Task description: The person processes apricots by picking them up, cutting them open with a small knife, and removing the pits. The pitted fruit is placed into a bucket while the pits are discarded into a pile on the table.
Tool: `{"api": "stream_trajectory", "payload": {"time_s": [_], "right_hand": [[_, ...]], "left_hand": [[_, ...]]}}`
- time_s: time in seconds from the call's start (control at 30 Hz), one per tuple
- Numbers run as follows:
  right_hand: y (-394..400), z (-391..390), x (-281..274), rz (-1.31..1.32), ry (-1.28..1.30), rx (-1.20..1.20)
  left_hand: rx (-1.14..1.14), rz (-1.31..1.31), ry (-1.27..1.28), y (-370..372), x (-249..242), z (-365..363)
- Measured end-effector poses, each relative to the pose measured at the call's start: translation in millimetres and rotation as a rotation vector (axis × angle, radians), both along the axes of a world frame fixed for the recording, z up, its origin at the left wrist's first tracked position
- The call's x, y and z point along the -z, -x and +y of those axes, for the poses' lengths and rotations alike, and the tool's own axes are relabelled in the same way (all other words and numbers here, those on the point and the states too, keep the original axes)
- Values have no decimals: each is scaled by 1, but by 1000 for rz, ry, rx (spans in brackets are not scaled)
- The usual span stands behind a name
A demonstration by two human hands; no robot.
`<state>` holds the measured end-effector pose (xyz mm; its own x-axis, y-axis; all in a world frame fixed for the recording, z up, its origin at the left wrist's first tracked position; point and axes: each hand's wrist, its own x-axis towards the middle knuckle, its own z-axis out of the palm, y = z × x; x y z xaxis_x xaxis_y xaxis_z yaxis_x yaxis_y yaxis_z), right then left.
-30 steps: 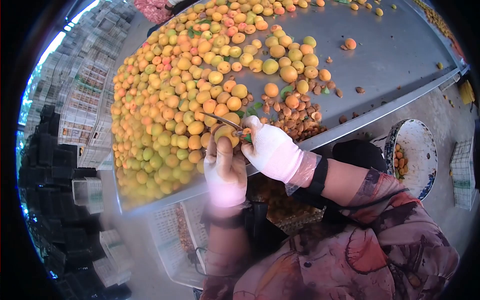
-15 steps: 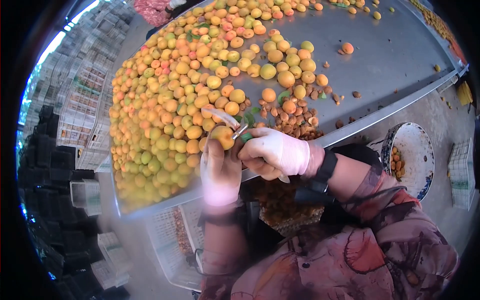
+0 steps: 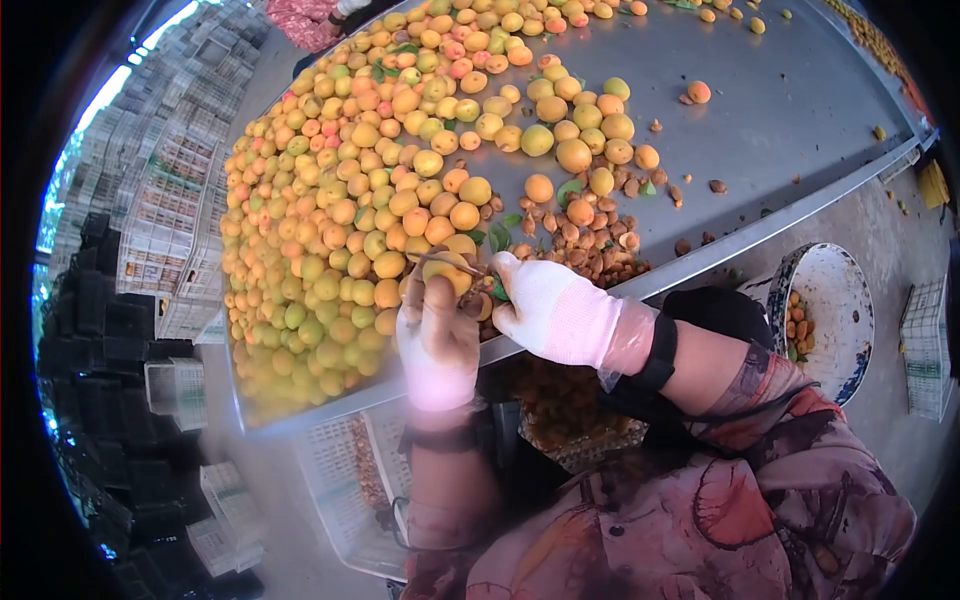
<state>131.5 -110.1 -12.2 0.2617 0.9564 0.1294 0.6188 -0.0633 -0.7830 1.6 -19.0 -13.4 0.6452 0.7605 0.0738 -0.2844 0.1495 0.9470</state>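
Note:
My left hand (image 3: 436,345), in a pale glove, has its fingers closed round a yellow-orange apricot (image 3: 452,277) over the table's near edge. Just to the right, my gloved right hand (image 3: 560,312) grips a small knife (image 3: 500,289) whose handle shows a bit of green. The thin blade lies across the top of the apricot; its exact contact is hard to make out. Beyond both hands, a heap of apricots (image 3: 340,215) covers the left of the metal table (image 3: 740,130). Brown apricot pits (image 3: 580,242) are piled close to my right hand.
A speckled white bucket (image 3: 845,320) with fruit pieces stands at the right, near a white crate (image 3: 928,345). Below the table edge is a white basket (image 3: 335,470). Stacked crates (image 3: 165,230) line the left. Another person's pink sleeve (image 3: 300,22) shows at the top.
The knife has turned from pointing up and left to lying flat across the apricot. My right hand has rotated and moved slightly right; my left hand still holds the apricot.

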Motion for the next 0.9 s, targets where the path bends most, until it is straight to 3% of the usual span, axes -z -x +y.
{"api": "stream_trajectory", "payload": {"time_s": [0.07,0.17,0.23,0.27,0.5,0.57,0.73,0.8,0.9], "right_hand": [[0,-1,1,-21,7,-12],[-3,-3,-1,-116,3,-35],[-10,-5,-7,-162,28,-101],[-14,-6,-13,-170,53,-120],[-7,-9,-3,-114,42,-104],[-2,-10,2,-23,39,-65],[1,-11,-1,63,10,-92],[8,-8,0,82,47,-97],[11,-7,3,48,46,-33]], "left_hand": [[32,-21,53,2,-6,1],[-38,123,-124,9,-12,2],[-114,371,-481,16,-14,10],[-113,285,-392,15,-14,6],[-100,286,-407,12,-2,11],[-11,-211,172,2,3,9],[-21,-61,33,0,2,4],[-168,57,-7,-9,-1,-7],[-107,93,-153,-9,0,-7]]}}
